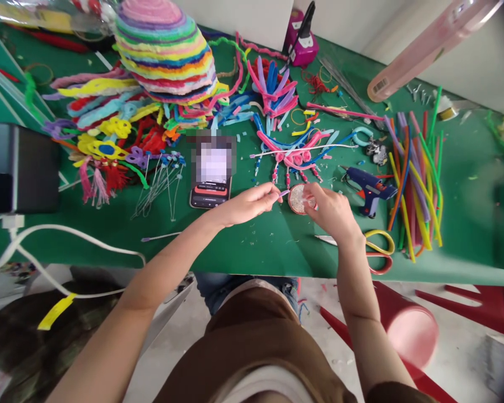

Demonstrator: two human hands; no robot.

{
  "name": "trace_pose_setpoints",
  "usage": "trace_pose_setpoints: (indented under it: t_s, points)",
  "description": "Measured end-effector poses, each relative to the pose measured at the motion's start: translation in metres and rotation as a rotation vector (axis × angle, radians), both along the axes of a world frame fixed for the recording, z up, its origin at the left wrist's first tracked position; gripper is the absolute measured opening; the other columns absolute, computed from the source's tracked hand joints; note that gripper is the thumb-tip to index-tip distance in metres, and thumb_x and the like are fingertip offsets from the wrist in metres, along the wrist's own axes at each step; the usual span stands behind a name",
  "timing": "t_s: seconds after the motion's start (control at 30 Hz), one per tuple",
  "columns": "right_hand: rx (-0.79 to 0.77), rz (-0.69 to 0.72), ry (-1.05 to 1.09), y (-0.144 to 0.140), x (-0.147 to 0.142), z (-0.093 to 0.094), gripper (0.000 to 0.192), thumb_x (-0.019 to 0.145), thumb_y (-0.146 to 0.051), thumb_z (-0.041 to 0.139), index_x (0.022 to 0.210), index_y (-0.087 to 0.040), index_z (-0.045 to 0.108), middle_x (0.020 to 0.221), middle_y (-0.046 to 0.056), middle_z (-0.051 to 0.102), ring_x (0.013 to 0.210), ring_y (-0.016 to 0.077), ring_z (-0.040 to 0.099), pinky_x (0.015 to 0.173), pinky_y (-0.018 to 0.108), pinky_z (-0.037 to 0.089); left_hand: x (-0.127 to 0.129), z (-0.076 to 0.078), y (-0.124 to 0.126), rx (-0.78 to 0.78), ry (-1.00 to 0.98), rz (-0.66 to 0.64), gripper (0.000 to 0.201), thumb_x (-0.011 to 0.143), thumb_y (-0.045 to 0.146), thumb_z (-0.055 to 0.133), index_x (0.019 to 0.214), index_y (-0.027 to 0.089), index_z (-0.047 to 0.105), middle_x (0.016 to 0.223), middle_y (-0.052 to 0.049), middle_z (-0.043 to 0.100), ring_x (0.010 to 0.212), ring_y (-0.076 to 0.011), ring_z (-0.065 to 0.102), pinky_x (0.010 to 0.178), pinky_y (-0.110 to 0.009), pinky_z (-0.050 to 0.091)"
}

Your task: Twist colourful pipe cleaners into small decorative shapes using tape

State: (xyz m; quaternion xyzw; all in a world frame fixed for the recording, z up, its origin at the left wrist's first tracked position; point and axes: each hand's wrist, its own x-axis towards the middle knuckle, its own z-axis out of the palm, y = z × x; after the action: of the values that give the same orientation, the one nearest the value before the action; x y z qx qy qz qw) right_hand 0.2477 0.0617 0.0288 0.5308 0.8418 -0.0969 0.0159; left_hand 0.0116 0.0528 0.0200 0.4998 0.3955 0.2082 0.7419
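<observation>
My left hand (247, 204) pinches a short purple pipe cleaner piece (284, 193) between thumb and fingers, just above the green table (252, 246). My right hand (334, 212) is closed on something small and clear beside a small round tin (299, 198) with pale beads in it. The two hands almost touch over the tin. Just behind them lies a pink and blue pipe cleaner ornament (296, 154) with hanging bead strands.
A phone (211, 182) lies left of my hands. A blue glue gun (367, 187), yellow-red scissors (378, 249) and a bundle of coloured pipe cleaners (415, 184) lie to the right. A striped woven hat (166, 50) and several craft pieces fill the back left. A black box (19, 168) sits at far left.
</observation>
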Motion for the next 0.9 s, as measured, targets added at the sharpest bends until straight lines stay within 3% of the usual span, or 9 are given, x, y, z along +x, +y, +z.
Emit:
trace_pose_setpoints:
  t_s: [0.17,0.5,0.57,0.73,0.9]
  points:
    - [-0.051,0.155,-0.091,0.009,-0.005,0.005,0.019,0.081,-0.013,0.048,0.096,-0.019,0.056,0.077,0.005,0.067,0.068,0.0172,0.058,0.056,0.027,0.026,0.0,0.003,0.0,-0.029,-0.017,-0.002,0.022,0.098,0.04,0.038,0.095,0.02,0.046,0.066,0.006,0.031,0.052,-0.0088,0.024,0.046,-0.02,0.02]
    - [-0.179,0.076,-0.189,0.016,-0.014,0.014,0.022,0.081,-0.011,0.047,0.102,-0.014,0.052,0.083,0.01,0.069,0.067,0.0204,0.061,0.056,0.029,0.028,-0.002,0.005,0.001,-0.011,-0.006,-0.044,0.026,0.097,0.042,0.043,0.092,0.019,0.052,0.063,0.006,0.033,0.052,-0.0089,0.027,0.047,-0.022,0.022]
    - [-0.176,0.05,-0.037,0.016,-0.01,0.013,0.021,0.078,-0.012,0.051,0.098,-0.017,0.05,0.08,0.007,0.068,0.065,0.0186,0.061,0.057,0.028,0.033,-0.002,0.005,0.001,0.016,0.003,-0.056,0.025,0.095,0.042,0.047,0.091,0.018,0.053,0.063,0.005,0.034,0.053,-0.009,0.03,0.049,-0.022,0.024]
    - [-0.097,-0.056,0.611,0.008,-0.009,0.003,0.027,0.072,-0.013,0.062,0.087,-0.024,0.042,0.08,-0.003,0.064,0.058,0.0093,0.057,0.058,0.024,0.046,-0.001,0.007,0.002,0.029,-0.004,-0.092,0.025,0.094,0.041,0.048,0.089,0.017,0.054,0.061,0.006,0.033,0.052,-0.008,0.029,0.049,-0.022,0.025]
    - [-0.109,-0.067,1.185,-0.004,-0.029,-0.013,0.036,0.075,-0.017,0.07,0.09,-0.027,0.039,0.079,-0.006,0.063,0.069,0.0105,0.065,0.057,0.024,0.052,-0.001,0.009,0.002,0.011,-0.012,-0.112,0.03,0.094,0.045,0.048,0.087,0.016,0.055,0.061,0.006,0.033,0.051,-0.0073,0.027,0.049,-0.021,0.023]
